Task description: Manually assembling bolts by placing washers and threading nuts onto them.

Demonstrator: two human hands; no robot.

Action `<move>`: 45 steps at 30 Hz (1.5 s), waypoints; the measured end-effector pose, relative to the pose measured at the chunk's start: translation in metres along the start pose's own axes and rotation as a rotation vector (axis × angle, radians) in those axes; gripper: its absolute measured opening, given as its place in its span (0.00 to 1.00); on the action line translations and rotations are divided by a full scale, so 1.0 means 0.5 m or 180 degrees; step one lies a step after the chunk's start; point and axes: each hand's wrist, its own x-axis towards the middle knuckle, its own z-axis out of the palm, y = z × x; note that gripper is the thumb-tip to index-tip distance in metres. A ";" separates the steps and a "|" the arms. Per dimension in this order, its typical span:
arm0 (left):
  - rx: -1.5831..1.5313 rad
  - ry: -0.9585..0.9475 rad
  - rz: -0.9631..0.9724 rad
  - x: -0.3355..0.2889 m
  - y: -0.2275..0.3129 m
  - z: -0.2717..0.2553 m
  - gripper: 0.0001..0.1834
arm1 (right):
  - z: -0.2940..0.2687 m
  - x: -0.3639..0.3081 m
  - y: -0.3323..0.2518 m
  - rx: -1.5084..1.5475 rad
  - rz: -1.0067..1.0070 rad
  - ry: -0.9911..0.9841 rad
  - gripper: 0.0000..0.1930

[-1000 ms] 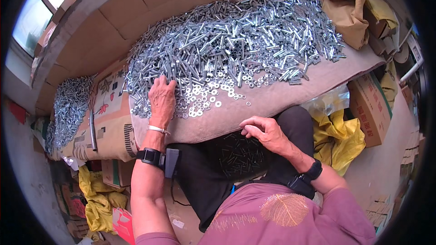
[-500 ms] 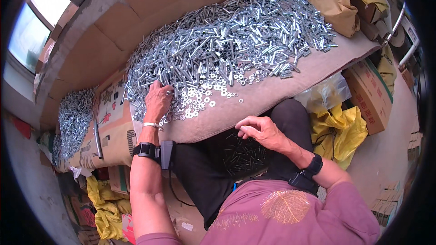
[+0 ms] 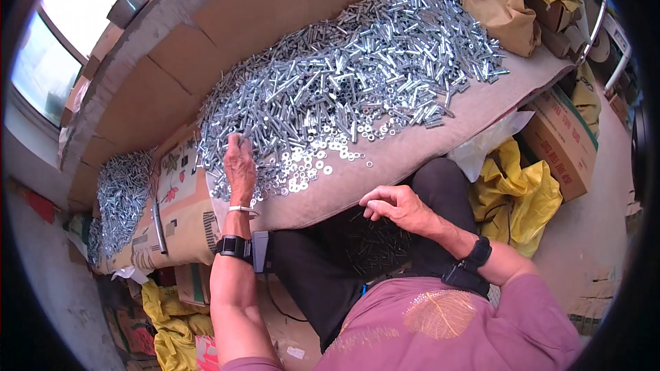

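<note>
A large heap of silver metal bolts or sleeves [image 3: 357, 62] covers the brown cloth-topped surface [image 3: 309, 206] in front of me. Loose washers [image 3: 299, 168] lie spread along its near edge. At the heap's left front, my left hand [image 3: 239, 170] reaches in, its fingers drawn together among the metal pieces. Whatever they hold is too small to make out. My right hand [image 3: 399, 207] hovers over my lap by the cloth edge, fingers loosely bent and slightly apart, nothing visible in them. Below it, dark screw-like pieces [image 3: 375, 247] lie between my legs.
Another pile of metal pieces [image 3: 124, 199] sits far left, beside a metal rod [image 3: 159, 227]. To the right are a clear plastic bag [image 3: 491, 137], a yellow sack [image 3: 519, 192] and a cardboard box [image 3: 560, 144]. More yellow sacking [image 3: 172, 323] lies lower left.
My left hand has shifted slightly at the heap's edge, and its fingers look more drawn together. The right hand stays over my lap, its fingers a little more bent. The view has shifted slightly.
</note>
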 end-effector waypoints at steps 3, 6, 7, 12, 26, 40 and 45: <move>-0.1478 0.0149 -0.0528 0.019 -0.006 -0.005 0.07 | 0.013 0.007 -0.008 0.0005 -0.0027 -0.0070 0.12; -0.2630 0.0206 -0.1026 0.019 0.032 0.006 0.08 | 0.010 0.012 -0.011 -0.0017 -0.0037 -0.0042 0.11; -0.3328 -0.0036 -0.1150 0.013 0.047 0.014 0.08 | 0.006 0.015 -0.016 0.0022 -0.0092 -0.0008 0.11; -0.4518 -0.1017 -0.1384 -0.091 0.176 0.041 0.05 | -0.006 0.042 -0.067 -0.0099 -0.0192 0.0259 0.11; -0.4333 -0.0638 -0.1582 -0.047 0.121 0.075 0.11 | 0.021 0.109 -0.078 -0.0173 -0.0550 0.0354 0.11; -0.2760 -0.1374 -0.1059 -0.270 0.254 0.037 0.06 | 0.049 0.116 -0.085 -0.1404 -0.1249 0.0652 0.09; -0.3399 -0.1851 -0.1575 -0.314 0.258 0.033 0.06 | 0.045 0.078 -0.078 -0.1728 -0.1382 0.0574 0.06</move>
